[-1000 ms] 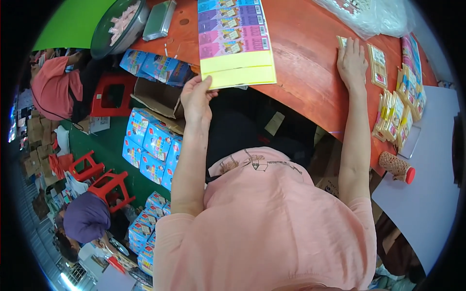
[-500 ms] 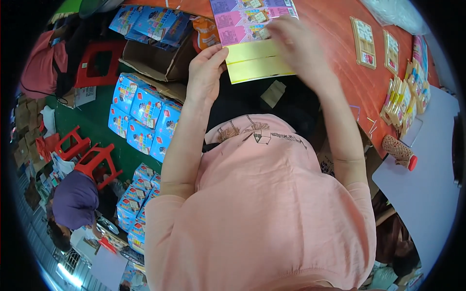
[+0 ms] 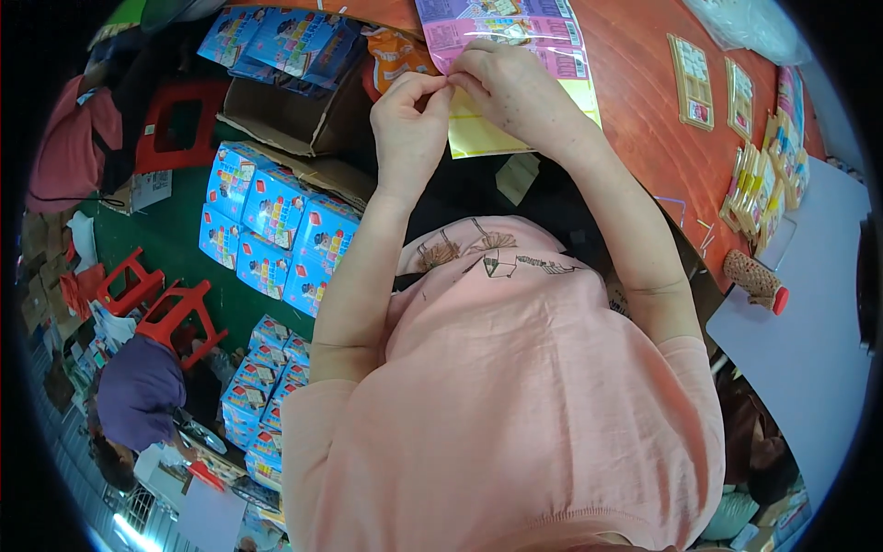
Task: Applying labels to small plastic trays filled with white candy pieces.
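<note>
A glossy printed sheet (image 3: 552,64) with purple, pink and yellow bands lies at the near edge of the orange table, its yellow part reaching over the edge. My left hand (image 3: 409,124) pinches the sheet's left edge between thumb and forefinger. Right beside it, my right hand (image 3: 515,92) lies across the sheet, fingertips pressed together at that same edge and almost touching the left ones. The fingers hide whether a corner is lifted there. Below the sheet, a small beige piece of paper (image 3: 518,178) rests on something dark.
On the orange table (image 3: 635,120), flat wooden trays (image 3: 692,81), a pile of small packs (image 3: 759,198) and a mesh-wrapped roll (image 3: 754,283) sit at right. Left are an open cardboard box (image 3: 276,115), stacked blue boxes (image 3: 276,212) and red stools (image 3: 184,313). A person in purple (image 3: 138,386) bends at lower left.
My right hand has moved left across the sheet to meet my left hand at its edge. The sheet has shifted slightly right in view.
</note>
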